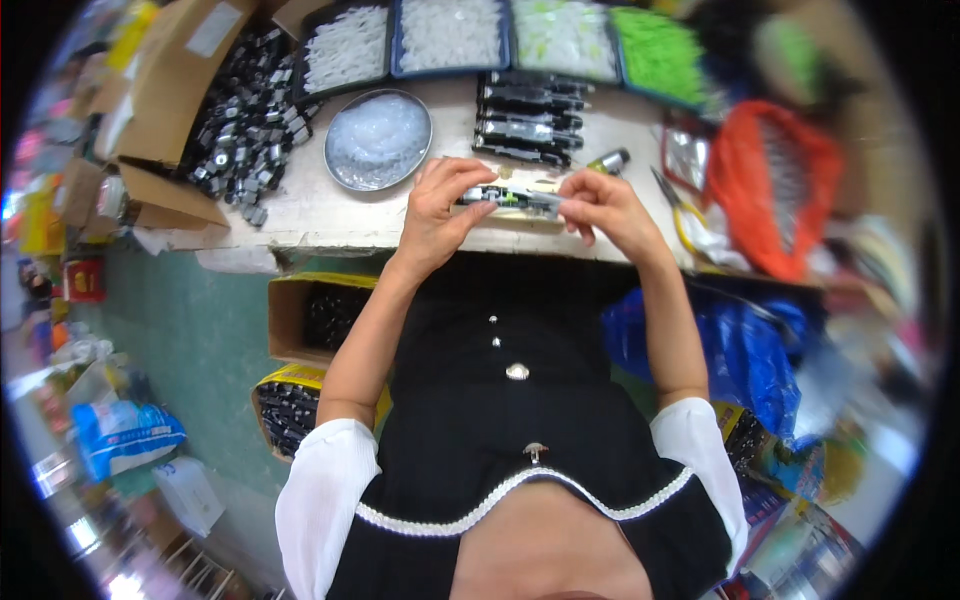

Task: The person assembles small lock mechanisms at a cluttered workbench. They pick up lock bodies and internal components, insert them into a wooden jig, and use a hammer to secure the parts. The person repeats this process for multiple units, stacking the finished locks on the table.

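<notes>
A slim assembly (pixel 508 196) with black, green and clear parts lies level between my hands, just above the table's front part. My left hand (pixel 436 208) has its left end pinched between thumb and fingers. At the right end, my right hand (pixel 610 210) grips a greyish piece (pixel 545 200) of it between thumb and forefinger; whether that piece is joined on cannot be made out. Beyond my hands, several similar black and clear assemblies (pixel 530 118) are stacked in a row. A short dark cylinder (pixel 610 160) with a yellowish part lies beside my right hand.
A round metal dish (pixel 378 138) with whitish, gel-like contents sits left of my hands. Trays of white parts (pixel 450 38) and green parts (pixel 655 55) line the back. Black and silver pieces (pixel 245 125) spill from a carton. Yellow-handled pliers (pixel 685 215) and a red bag (pixel 745 190) lie right.
</notes>
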### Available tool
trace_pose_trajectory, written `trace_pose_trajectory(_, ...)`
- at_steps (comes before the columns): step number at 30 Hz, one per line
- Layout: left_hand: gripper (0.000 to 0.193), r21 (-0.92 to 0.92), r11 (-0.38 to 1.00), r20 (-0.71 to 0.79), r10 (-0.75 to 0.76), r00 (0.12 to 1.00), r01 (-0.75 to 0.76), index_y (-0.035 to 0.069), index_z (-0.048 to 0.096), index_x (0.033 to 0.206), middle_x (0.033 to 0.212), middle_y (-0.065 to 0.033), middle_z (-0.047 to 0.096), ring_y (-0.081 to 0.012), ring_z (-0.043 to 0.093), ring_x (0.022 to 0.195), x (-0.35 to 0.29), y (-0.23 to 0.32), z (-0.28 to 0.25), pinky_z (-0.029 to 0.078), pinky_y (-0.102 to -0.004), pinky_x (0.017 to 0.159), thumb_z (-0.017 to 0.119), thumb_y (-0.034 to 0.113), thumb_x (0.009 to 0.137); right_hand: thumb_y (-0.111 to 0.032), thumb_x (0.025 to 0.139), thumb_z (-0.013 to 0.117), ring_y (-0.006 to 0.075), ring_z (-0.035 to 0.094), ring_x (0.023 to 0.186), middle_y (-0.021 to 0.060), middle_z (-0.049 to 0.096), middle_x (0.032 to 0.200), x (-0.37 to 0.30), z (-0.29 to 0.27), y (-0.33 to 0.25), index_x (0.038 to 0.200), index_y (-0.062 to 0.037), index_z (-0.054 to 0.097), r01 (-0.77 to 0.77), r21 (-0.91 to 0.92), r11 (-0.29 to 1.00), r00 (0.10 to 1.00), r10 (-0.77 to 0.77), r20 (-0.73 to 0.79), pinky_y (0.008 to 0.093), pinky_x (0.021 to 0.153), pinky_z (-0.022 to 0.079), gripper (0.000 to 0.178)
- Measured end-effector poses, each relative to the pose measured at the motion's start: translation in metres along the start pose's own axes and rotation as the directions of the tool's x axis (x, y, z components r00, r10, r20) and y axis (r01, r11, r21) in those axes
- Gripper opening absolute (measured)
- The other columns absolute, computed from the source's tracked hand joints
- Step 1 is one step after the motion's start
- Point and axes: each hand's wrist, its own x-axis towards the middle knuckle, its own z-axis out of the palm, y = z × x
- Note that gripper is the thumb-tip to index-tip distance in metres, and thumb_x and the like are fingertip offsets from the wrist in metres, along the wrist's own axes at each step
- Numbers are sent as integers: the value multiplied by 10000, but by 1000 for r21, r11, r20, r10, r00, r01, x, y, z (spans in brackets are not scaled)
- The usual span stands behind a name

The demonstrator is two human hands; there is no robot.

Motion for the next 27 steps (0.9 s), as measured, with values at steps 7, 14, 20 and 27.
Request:
trace_pose_trajectory(7, 290, 305, 952, -34, 7, 999, 3, 82, 646, 904, 954, -29, 573, -206, 470, 955, -8, -15, 31, 303, -330, 812, 717, 121, 625, -155, 816, 629, 41, 510, 557, -5, 560, 651, -2, -11, 10, 851, -36, 553, -110, -107, 988, 993, 105, -55, 167, 419, 375, 145)
trace_pose_trajectory(14, 272, 311, 948, -61, -51, 997, 67, 94, 656, 878, 934, -15, 551, -222, 440, 985, -7, -16, 39, 277, -376, 826, 706, 129, 612, -135, 814, 626, 37, 478, 478, -3, 543, 615, 7, -8, 10, 837, -30, 551, -132, -104, 986, 990, 126, -63, 160, 391, 357, 131)
trace_pose_trajectory(20, 278, 251, 961, -53, -109, 993, 119, 104, 666, 879, 917, -15, 544, -217, 439, 954, -6, -18, 40, 278, -363, 824, 702, 131, 605, -170, 812, 634, 42, 504, 523, -5, 552, 605, 14, -8, 10, 816, -33, 567, -132, -152, 980, 991, 128, -41, 174, 415, 372, 153)
trace_pose_trajectory(27, 278, 225, 963, -55, -139, 989, 148, 99, 666, 877, 895, -16, 538, -206, 438, 936, -6, -18, 41, 279, -353, 822, 697, 127, 603, -159, 810, 630, 49, 505, 522, 12, 562, 607, 19, -12, 14, 805, -32, 567, -101, -163, 982, 995, 101, -12, 181, 416, 373, 142)
